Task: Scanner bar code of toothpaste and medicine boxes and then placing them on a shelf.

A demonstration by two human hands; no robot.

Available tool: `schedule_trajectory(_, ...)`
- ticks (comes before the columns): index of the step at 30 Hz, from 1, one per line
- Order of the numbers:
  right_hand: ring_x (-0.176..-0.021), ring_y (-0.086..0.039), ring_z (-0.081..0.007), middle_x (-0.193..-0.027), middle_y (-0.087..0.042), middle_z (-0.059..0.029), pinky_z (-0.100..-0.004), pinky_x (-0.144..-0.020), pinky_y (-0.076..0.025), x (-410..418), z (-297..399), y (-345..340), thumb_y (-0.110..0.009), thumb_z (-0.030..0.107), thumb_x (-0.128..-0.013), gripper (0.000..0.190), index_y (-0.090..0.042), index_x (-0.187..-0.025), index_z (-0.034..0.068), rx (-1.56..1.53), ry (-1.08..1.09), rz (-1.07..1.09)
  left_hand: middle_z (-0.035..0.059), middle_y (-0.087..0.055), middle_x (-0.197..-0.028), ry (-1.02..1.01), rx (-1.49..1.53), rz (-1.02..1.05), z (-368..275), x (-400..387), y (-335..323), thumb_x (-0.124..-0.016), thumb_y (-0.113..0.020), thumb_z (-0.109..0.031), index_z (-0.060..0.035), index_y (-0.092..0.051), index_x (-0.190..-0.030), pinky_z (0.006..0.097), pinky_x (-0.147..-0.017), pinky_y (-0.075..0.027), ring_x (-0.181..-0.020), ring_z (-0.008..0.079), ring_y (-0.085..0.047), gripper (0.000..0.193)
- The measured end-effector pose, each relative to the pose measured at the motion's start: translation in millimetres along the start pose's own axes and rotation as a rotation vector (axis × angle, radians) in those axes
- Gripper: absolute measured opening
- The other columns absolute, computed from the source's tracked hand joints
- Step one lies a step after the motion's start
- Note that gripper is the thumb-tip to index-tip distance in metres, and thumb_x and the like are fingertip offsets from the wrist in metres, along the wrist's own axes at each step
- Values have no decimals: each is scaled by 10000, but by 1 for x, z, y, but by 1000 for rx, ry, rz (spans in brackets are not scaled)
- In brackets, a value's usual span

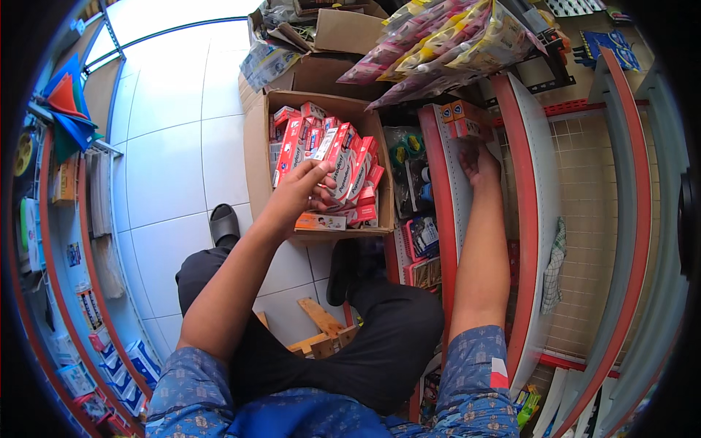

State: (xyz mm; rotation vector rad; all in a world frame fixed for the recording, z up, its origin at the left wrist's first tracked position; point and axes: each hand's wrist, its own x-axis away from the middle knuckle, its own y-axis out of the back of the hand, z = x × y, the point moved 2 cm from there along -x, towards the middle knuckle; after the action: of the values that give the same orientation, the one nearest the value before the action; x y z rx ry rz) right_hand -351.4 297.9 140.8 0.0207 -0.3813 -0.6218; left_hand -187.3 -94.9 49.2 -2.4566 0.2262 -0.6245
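Note:
Red-and-white Pepsodent toothpaste boxes (342, 159) fill an open cardboard carton (386, 180) in front of me. Over these boxes is my left hand (313, 183), its thumb and fingers partly curled; whether it grips a box I cannot tell. My right hand (480, 163) reaches onto a red-edged white shelf (446, 159) to the right of the carton, its fingertips in shade just below a red-and-white box (468, 129). Orange boxes (463, 110) lie behind that one. Shade hides whether the right fingers touch the box. An orange-and-white box (320, 222) lies at the carton's near edge.
Hanging plastic packets (454, 44) overhang the shelf's far end. Another open carton (350, 33) stands behind the first. Red shelf edges (515, 219) rise at the right beside my forearm. A wooden stool (323, 334) is between my legs, and stocked shelves (87, 246) line the left.

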Motion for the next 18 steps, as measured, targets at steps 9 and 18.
schedule_trajectory(9, -704, -625, -167, -909, -621, -34, -266, -567, -512, 16, 3, 4, -749, 393, -921, 364, -618, -1045, 78, -9, 14, -84, 22, -639, -1044, -235, -74, -299, -44, 14, 43, -1006, -580, -398, -67, -630, -1162, 229, -735, -467, -850, 71, -562, 369)
schedule_trajectory(18, -642, -570, -100, -776, -611, -12, -244, -597, -455, 200, -45, 41, -598, 283, -1035, 230, -610, -957, 67, 6, 238, 457, 194, -678, -1200, -280, -947, -494, 9, -30, 70, -915, -686, -421, -50, -635, -1250, 411, -1002, -475, -1155, 363, -626, 502)
